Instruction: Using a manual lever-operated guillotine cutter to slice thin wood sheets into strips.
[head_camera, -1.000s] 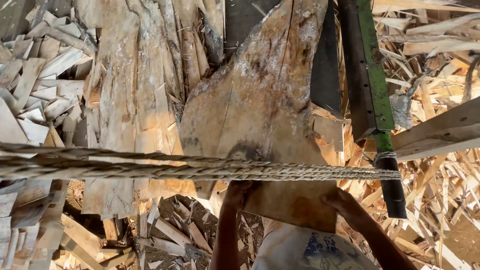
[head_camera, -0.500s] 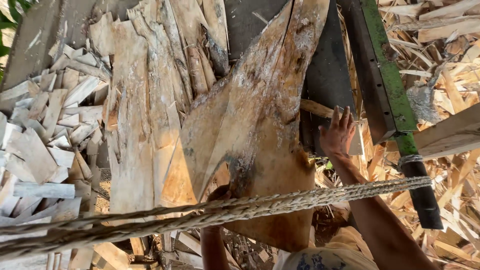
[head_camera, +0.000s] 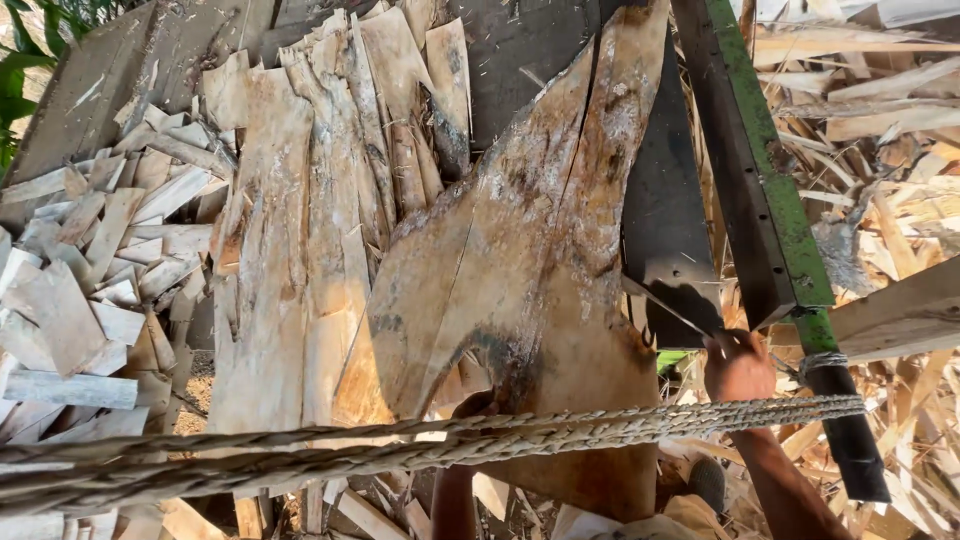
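Big veneer sheet sits mid-frame on the pile, my left hand gripping its lower edge from underneath to steady it, right hand clenched on its right corner, above the rope.

- My left hand grips the lower edge of a broad, cracked veneer sheet, fingers half hidden behind a twisted rope.
- My right hand closes on a thin strip beside the sheet's right edge.
- A green-edged metal beam slants down just right of that hand.
- Pale veneer scraps are heaped at left.
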